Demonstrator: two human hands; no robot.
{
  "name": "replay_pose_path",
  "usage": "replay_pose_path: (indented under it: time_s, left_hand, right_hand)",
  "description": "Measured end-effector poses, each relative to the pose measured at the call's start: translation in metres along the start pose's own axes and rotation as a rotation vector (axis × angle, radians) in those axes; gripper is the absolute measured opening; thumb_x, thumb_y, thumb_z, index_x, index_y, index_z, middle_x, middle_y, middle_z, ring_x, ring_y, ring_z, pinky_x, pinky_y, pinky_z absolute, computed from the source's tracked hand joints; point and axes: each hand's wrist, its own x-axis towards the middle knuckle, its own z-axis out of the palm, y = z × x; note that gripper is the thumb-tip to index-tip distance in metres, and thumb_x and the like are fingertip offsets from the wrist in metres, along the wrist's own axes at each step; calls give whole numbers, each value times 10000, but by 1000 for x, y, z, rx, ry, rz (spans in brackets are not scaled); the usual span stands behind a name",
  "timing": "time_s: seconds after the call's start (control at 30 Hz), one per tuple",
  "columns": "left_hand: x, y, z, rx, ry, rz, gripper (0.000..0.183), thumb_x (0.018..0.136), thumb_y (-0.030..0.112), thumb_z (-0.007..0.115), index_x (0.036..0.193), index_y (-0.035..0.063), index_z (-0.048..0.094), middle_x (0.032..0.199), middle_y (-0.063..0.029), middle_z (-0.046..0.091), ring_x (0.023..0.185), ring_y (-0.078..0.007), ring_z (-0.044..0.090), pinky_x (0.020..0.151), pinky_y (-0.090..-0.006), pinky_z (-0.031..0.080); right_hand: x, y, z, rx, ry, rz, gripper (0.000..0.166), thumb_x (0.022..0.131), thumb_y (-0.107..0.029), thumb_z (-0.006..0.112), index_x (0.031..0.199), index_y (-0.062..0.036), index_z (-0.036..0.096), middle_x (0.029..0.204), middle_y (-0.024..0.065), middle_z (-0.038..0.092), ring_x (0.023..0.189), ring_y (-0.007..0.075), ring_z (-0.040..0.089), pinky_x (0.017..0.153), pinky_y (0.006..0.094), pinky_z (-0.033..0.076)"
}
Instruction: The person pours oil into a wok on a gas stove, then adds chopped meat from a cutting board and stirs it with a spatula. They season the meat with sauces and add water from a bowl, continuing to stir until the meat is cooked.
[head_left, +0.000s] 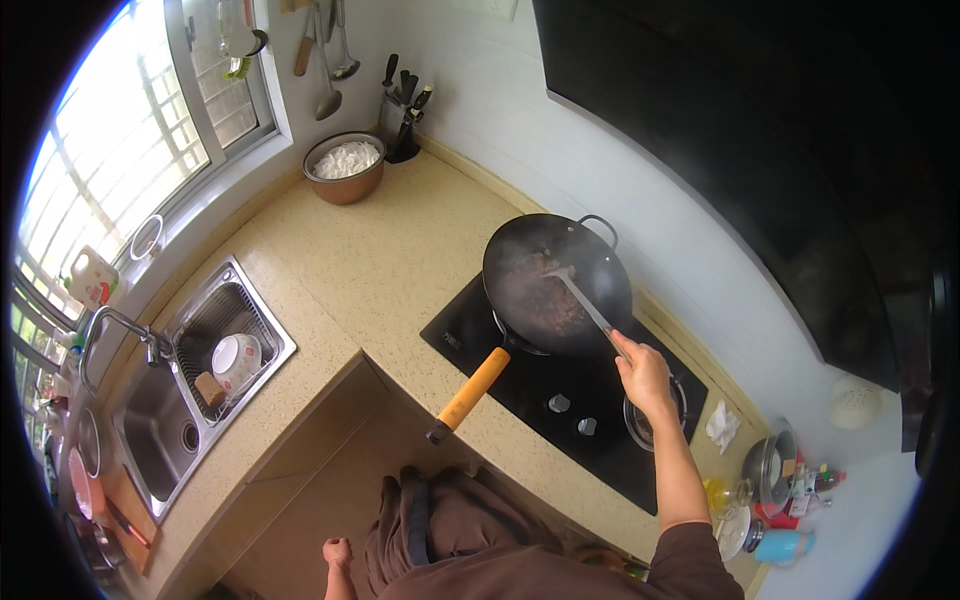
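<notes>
My right hand (643, 373) grips the handle of a metal wok spatula (586, 301). The spatula's blade is down in a black wok (607, 277), among browned bits that look like minced meat (555, 309). Steam rises and blurs part of this food. The wok sits on the left burner of a black glass gas hob (517, 394), with its wooden handle (474, 394) pointing toward me over the counter's front edge. Low beside my body, away from the counter, my left hand (337, 551) is curled into a loose fist, and nothing shows in it.
A copper-coloured pot (349, 191) of white strips stands in the corner beside a knife block (394, 124). To the left, a double sink (150, 397) holds an upturned bowl (236, 360). Bottles and bowls (772, 472) crowd the right end. A dark range hood (712, 135) overhangs.
</notes>
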Motion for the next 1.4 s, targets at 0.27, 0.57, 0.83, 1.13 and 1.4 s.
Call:
replay_pose_path:
  time_s: [0.27, 0.57, 0.83, 1.13, 1.4]
  left_hand:
    - [1, 5, -3, -25, -39, -47, 101, 813, 75, 520, 885, 7, 540, 648, -71, 556, 506, -166, 524, 411, -304, 419]
    - [4, 32, 12, -25, -103, 25, 143, 789, 116, 557, 883, 8, 566, 643, -51, 569, 506, -138, 524, 417, -285, 421]
    - [6, 66, 18, 56, -113, 199, 161, 790, 131, 557, 890, 7, 580, 660, -49, 579, 536, -132, 540, 445, -272, 439]
    - [9, 15, 10, 221, -48, -42, 201, 752, 99, 576, 907, -29, 580, 654, -85, 596, 527, -164, 561, 430, -306, 454]
    - [18, 15, 9, 144, -34, 29, 195, 741, 93, 583, 888, -33, 583, 654, -99, 596, 513, -172, 556, 426, -302, 449]
  right_hand:
    - [-23, 26, 3, -51, -61, 3, 427, 785, -102, 608, 1195, -212, 562, 764, 134, 550, 736, 340, 565, 665, 418, 459]
    - [-23, 12, -21, -25, -115, 100, 405, 750, -31, 619, 1144, -122, 600, 941, 145, 636, 884, 302, 599, 776, 375, 472]
    - [42, 16, 17, 124, 58, 77, 389, 794, -35, 573, 1180, -72, 562, 1081, 151, 614, 1001, 298, 592, 842, 326, 470]
    - [-30, 20, -38, 121, -152, 114, 411, 777, -70, 606, 1179, -150, 574, 985, 183, 621, 911, 329, 602, 757, 363, 483]
    - [-25, 2, -31, 116, -200, 34, 404, 778, -90, 617, 1174, -155, 576, 894, 167, 634, 843, 334, 603, 743, 395, 480]
